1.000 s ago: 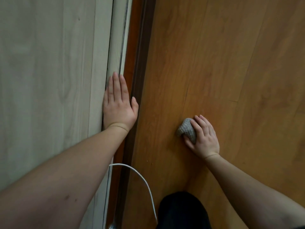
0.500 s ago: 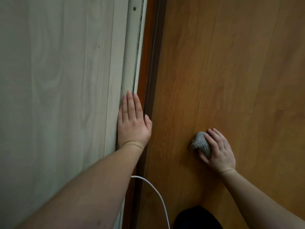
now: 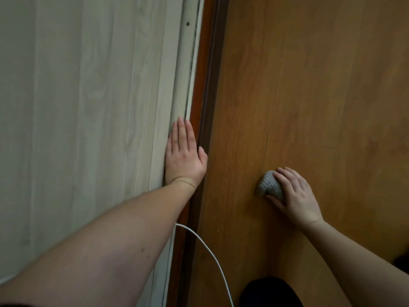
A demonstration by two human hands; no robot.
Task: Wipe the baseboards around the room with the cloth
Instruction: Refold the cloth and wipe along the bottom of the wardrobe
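**Cloth on floor, baseboard not under wipe**

Right hand (image 3: pixel 295 196): fingers curled over bunched grey cloth (image 3: pixel 269 187), pressing it onto orange wood floor (image 3: pixel 321 85), well apart from the wall. Left hand (image 3: pixel 184 156): flat, fingers extended and together, gripping nothing, palm against pale wall panel (image 3: pixel 88 107), just above dark brown baseboard (image 3: pixel 204 120). White cable (image 3: pixel 208 249) curving over floor near baseboard.

Progress, as judged: cloth off baseboard; no wiped stretch discernible; visible run left to do.

Versus half a second earlier: both hands lower in view, poses unchanged, cloth likewise gripped.
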